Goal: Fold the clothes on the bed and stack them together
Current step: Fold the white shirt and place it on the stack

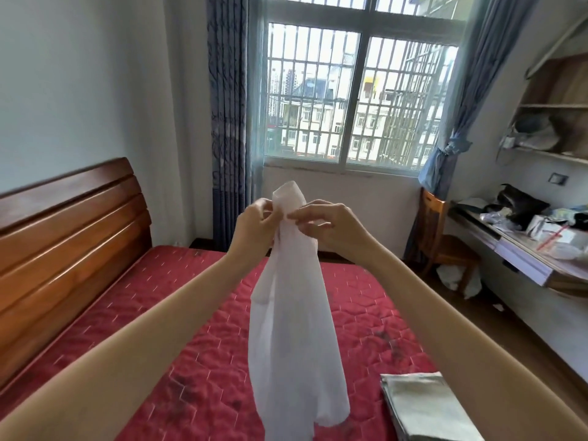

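Both arms are stretched forward and raised, the bare forearms converging from the lower corners of the view toward its centre. The left hand point(254, 226) is held at about 9 o'clock of the right hand point(324, 226), the two set close together at the same height. The left fingers are curled inward and a pinch is made at the top of a white garment point(296, 313). The right thumb and forefinger are pinched on the same spot, the remaining fingers loosely bent.
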